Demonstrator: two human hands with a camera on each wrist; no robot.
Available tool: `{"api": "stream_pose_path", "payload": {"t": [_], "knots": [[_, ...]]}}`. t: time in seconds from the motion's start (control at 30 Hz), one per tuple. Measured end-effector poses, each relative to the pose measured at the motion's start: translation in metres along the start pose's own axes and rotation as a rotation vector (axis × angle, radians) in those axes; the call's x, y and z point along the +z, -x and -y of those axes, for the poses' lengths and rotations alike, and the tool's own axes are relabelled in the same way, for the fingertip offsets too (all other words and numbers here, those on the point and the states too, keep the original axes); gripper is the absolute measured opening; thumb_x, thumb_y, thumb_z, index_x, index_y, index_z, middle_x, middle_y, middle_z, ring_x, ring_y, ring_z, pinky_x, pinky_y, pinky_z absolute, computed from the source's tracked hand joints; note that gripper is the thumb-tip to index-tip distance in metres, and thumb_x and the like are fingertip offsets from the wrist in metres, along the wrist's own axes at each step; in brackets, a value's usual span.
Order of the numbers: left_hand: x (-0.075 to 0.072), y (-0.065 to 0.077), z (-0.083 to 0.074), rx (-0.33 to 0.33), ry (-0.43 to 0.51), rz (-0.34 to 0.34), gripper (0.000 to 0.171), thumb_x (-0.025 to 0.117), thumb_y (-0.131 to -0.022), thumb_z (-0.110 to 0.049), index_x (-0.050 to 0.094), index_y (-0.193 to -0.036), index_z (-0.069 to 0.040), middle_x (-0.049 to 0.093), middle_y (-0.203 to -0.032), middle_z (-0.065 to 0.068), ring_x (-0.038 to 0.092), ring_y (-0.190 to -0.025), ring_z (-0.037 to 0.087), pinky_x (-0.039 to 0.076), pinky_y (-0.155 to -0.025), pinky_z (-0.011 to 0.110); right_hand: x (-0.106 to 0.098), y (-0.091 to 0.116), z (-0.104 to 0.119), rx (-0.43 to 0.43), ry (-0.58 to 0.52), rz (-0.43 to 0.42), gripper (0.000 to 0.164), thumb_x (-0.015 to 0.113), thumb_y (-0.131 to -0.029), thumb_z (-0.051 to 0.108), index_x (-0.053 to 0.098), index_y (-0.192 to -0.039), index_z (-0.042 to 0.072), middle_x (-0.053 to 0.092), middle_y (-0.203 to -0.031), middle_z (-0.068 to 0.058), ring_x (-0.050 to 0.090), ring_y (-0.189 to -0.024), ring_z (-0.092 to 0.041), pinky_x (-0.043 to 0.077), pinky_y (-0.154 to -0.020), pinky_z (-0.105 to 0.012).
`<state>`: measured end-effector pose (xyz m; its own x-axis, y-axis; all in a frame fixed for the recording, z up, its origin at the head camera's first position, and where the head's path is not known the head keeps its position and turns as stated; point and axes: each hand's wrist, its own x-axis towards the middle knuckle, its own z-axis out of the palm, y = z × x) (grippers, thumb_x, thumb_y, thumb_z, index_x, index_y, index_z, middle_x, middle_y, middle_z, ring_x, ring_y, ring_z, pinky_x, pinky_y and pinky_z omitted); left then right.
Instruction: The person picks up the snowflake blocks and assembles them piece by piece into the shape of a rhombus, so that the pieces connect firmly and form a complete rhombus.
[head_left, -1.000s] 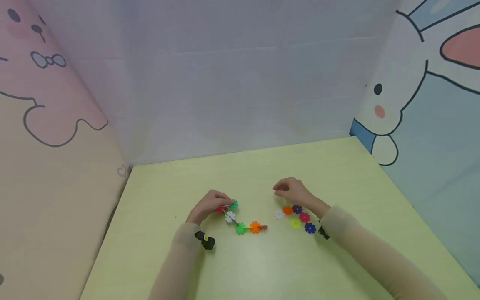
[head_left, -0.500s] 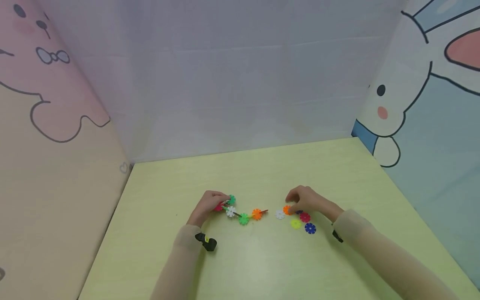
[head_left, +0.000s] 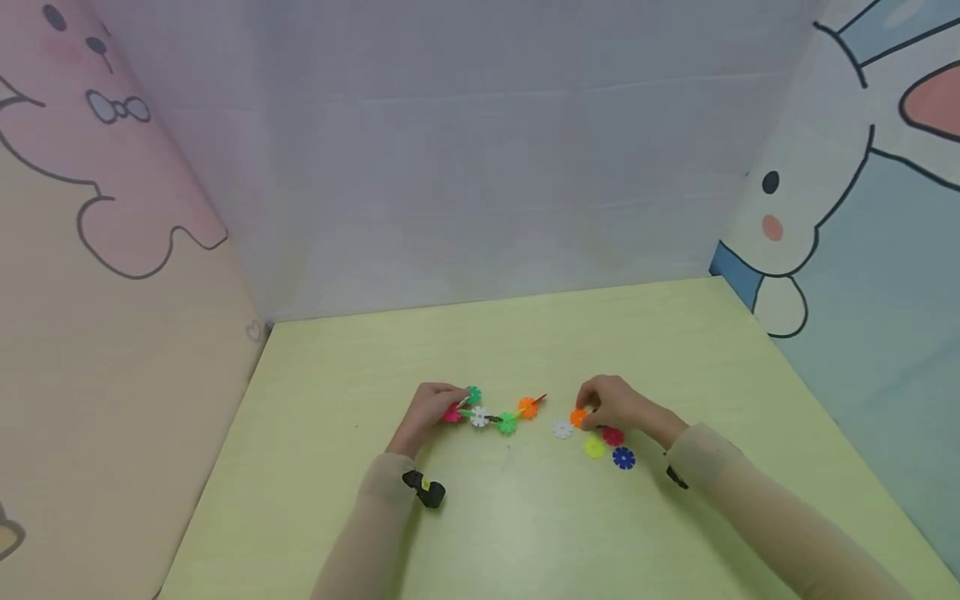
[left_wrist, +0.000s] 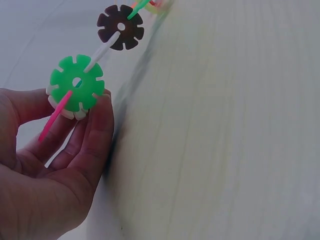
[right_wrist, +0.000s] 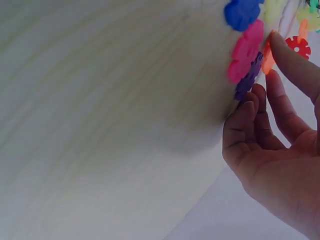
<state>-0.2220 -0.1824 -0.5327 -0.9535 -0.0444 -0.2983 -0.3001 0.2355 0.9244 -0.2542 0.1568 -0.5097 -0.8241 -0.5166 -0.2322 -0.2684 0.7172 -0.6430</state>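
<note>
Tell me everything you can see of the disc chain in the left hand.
The disc chain is notched, plastic-looking discs slotted crosswise into one another, among them green, white, pink and orange. The left hand grips one end; in the head view it bows rightward to a red disc, edge-on, whose tip touches nothing. It seems raised off the table.

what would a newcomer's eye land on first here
Likely the big pink cartoon at far left and the white cartoon at far right of the head view. Next, the bright chain near the middle of the table, its left end held in the left hand. Beside loose discs, the right hand pinches an orange disc.
</note>
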Motion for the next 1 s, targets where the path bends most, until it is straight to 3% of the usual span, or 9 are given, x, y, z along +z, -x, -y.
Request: {"api": "stream_pose_path", "payload": {"t": [0.4,0.57,0.77,1.0], "knots": [[0.013,0.001,0.001,0.023,0.046,0.040,0.024,0.072,-0.085,-0.020,0.073,-0.094,0.002,0.065,-0.091,0.007,0.055,-0.072,0.011,0.045,-0.062,0.025,-0.015,-0.014,-0.007,0.007,-0.071,-0.095,0.007,0.070,-0.087,0.007,0.068,-0.093,0.008,0.063,-0.086,0.000,0.057,-0.076,-0.019,0.049,-0.071,-0.034],[0.018,0.003,0.001,0.018,0.069,0.044,0.023,0.072,-0.086,-0.019,0.072,-0.095,0.003,0.065,-0.091,0.008,0.055,-0.069,0.009,0.045,-0.060,0.024,-0.019,-0.023,0.004,-0.067,-0.069,-0.164,0.009,0.069,-0.088,0.008,0.071,-0.096,0.007,0.067,-0.090,0.000,0.060,-0.082,-0.018,0.050,-0.077,-0.037],[0.022,0.005,0.001,0.048,0.066,0.046,0.024,0.072,-0.086,-0.020,0.073,-0.095,0.003,0.065,-0.092,0.008,0.055,-0.074,0.011,0.046,-0.063,0.024,-0.016,-0.034,0.018,-0.169,-0.092,-0.191,0.007,0.068,-0.088,0.006,0.072,-0.094,0.007,0.067,-0.089,0.000,0.060,-0.079,-0.018,0.051,-0.073,-0.035],[0.026,0.007,0.000,0.051,0.088,0.053,0.024,0.070,-0.087,-0.020,0.072,-0.096,0.002,0.066,-0.092,0.007,0.057,-0.075,0.010,0.047,-0.064,0.025,-0.004,-0.047,0.034,-0.159,-0.111,-0.174,0.005,0.069,-0.089,0.008,0.072,-0.092,0.010,0.067,-0.088,0.002,0.060,-0.080,-0.016,0.051,-0.075,-0.033]]}}
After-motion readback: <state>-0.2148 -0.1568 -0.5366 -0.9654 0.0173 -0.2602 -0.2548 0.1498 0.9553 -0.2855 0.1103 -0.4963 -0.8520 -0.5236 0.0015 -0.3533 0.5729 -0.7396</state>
